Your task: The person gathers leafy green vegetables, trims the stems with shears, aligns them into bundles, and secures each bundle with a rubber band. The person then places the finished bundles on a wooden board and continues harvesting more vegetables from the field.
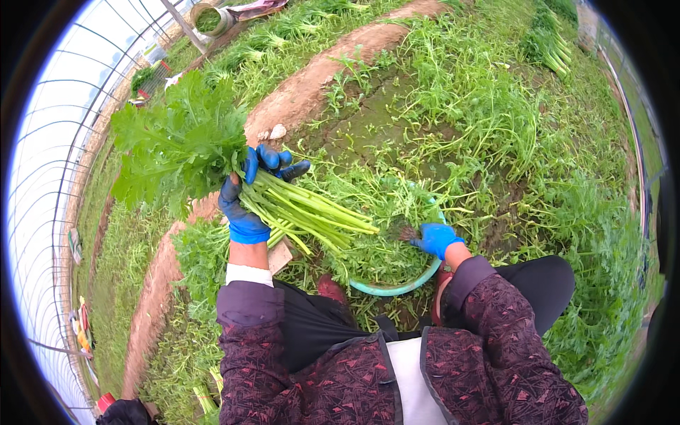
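Observation:
My left hand (249, 196), in a blue coated glove, grips a bunch of long-stemmed leafy greens (313, 210). Its leaves spread to the left and its pale green stems point right. My right hand (436, 240), in a blue glove, is at the right side of a round green-rimmed tub (393, 289) between my feet. The fingers of that hand meet a dark reddish tuft (406, 232), perhaps a root end or small brush; I cannot tell which. Loose leaves and stems fill the tub, and the tips of the held stems are above it.
Cut greens and trimmings cover the ground around me. A bare soil ridge (287, 101) curves along the left. Tied bunches (558, 53) lie at the upper right, with others at the top left. A container of greens (210, 20) lies beyond a post. Greenhouse ribs arch at left.

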`<state>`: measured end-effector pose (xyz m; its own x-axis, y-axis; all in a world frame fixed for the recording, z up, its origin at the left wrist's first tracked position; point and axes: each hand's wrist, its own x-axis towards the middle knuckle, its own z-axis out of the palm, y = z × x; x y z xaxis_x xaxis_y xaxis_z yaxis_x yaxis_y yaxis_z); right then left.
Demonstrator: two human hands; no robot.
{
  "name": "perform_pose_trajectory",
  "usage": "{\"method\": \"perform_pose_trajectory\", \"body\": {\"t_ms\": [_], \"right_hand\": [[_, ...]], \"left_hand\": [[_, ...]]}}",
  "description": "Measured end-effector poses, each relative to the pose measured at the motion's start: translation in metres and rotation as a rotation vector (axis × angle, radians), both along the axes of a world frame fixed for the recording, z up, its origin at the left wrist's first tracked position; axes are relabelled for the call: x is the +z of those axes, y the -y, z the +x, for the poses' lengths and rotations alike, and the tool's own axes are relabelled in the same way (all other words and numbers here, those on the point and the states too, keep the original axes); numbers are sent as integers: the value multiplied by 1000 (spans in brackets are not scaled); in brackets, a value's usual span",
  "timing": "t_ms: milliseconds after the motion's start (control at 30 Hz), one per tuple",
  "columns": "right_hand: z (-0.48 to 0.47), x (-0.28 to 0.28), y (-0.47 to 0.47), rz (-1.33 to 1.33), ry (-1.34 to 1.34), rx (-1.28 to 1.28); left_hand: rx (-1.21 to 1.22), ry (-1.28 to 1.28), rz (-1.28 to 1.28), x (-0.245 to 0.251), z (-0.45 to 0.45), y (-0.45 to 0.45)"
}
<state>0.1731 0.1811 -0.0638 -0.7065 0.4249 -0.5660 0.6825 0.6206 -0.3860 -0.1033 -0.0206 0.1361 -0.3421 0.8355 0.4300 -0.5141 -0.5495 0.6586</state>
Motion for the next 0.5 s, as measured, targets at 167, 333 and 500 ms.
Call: {"method": "perform_pose_trajectory", "body": {"t_ms": [167, 333, 500], "right_hand": [[-39, 85, -15, -473, -749, -178], [-92, 131, 28, -1279, -991, 159], [-78, 125, 64, -1720, -582, 249]], "left_hand": [[-56, 114, 17, -1, 13, -11], [-115, 170, 25, -6, 29, -28], [-58, 83, -24, -9, 29, -32]]}}
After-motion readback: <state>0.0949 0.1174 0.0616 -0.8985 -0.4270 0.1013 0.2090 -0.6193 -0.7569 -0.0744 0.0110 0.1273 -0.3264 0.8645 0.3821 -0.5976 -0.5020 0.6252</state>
